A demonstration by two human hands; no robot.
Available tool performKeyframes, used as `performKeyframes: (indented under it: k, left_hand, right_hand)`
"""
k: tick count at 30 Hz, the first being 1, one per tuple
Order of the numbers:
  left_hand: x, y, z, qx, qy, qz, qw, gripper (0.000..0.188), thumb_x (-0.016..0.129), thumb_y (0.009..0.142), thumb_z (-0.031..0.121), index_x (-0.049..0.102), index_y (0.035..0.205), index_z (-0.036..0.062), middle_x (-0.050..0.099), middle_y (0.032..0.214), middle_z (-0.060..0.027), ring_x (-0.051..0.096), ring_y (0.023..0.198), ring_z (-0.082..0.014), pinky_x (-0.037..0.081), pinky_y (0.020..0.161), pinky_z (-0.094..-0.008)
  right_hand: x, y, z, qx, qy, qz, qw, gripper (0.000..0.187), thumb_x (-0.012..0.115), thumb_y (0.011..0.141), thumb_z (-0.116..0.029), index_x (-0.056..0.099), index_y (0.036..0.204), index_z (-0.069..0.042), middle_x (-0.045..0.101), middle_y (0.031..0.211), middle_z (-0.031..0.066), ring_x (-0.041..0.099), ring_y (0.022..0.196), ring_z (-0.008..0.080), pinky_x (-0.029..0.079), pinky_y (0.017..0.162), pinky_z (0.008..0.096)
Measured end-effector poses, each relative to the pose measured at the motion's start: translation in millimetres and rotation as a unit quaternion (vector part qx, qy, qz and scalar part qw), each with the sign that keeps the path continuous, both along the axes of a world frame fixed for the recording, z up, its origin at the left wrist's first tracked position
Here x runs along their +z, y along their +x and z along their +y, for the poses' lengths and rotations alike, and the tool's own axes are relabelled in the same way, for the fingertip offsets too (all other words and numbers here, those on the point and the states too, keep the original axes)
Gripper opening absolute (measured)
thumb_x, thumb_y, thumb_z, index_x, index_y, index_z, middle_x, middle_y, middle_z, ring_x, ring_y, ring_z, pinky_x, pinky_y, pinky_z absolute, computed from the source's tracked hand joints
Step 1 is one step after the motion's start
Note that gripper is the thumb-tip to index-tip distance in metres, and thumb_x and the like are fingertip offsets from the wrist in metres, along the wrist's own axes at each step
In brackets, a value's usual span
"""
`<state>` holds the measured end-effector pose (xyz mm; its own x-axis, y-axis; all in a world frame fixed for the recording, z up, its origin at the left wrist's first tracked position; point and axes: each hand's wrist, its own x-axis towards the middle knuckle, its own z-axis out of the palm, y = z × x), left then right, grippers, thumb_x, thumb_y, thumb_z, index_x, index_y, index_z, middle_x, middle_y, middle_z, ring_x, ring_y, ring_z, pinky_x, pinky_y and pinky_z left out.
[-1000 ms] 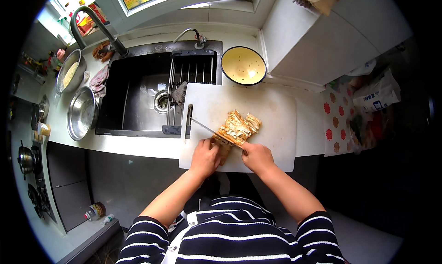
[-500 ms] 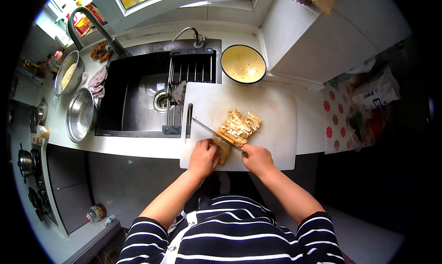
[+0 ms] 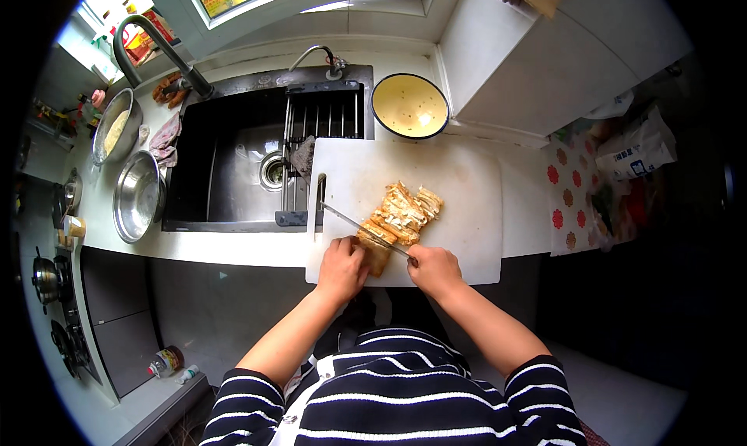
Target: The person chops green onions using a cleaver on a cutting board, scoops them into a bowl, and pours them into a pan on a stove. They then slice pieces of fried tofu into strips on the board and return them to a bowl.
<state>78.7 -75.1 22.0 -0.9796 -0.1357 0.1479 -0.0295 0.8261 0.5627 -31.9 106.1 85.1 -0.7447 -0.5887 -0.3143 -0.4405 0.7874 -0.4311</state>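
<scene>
1. Pale, flat, rounded-rectangle cutting board (image 3: pixel 467 212) set on the white tabletop (image 3: pixel 233 247) just right of the dark sink (image 3: pixel 226 166), likely to keep rinsing and scraps close.
2. Tan, layered slab of food, possibly fried tofu (image 3: pixel 401 216), lying diagonally near the board's middle; far end already in thin slices, near end uncut.
3. Left hand (image 3: pixel 342 268) at the board's near edge, grip curled down onto the uncut end, apparently to steady it.
4. Right hand (image 3: pixel 434 268) at the board's near edge, grip clenched around the handle of a knife (image 3: pixel 362 228); thin metal blade angled across the slab toward the sink.
5. Round yellow bowl with dark rim (image 3: pixel 410 105) beyond the board's far edge.
6. Two shiny steel basins (image 3: pixel 136 197), round, on the tabletop left of the sink.
</scene>
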Motion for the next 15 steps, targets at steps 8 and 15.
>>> performKeyframes:
  k: [8,15]
  left_hand:
    - [6,1,-1,-0.017,-0.004,-0.028,0.999,0.037,0.078,0.065,0.018,0.062,0.094,0.0023,0.057,0.108,-0.0176,0.054,0.097,-0.0369,0.048,0.083,-0.0438]
    - [8,7,-1,-0.012,-0.008,-0.012,1.000,0.035,0.080,0.064,0.019,0.063,0.091,0.0047,0.057,0.107,-0.0161,0.053,0.099,-0.0374,0.047,0.085,-0.0446]
  right_hand:
    - [-23,4,-9,0.028,0.022,0.015,0.999,0.009,0.060,0.080,-0.018,0.066,0.080,-0.012,0.067,0.077,0.0161,0.064,0.074,0.0386,0.052,0.069,0.0480]
    - [6,2,0,0.019,0.031,-0.020,0.999,0.010,0.060,0.079,-0.015,0.066,0.084,-0.010,0.068,0.080,0.0176,0.067,0.079,0.0368,0.053,0.071,0.0479]
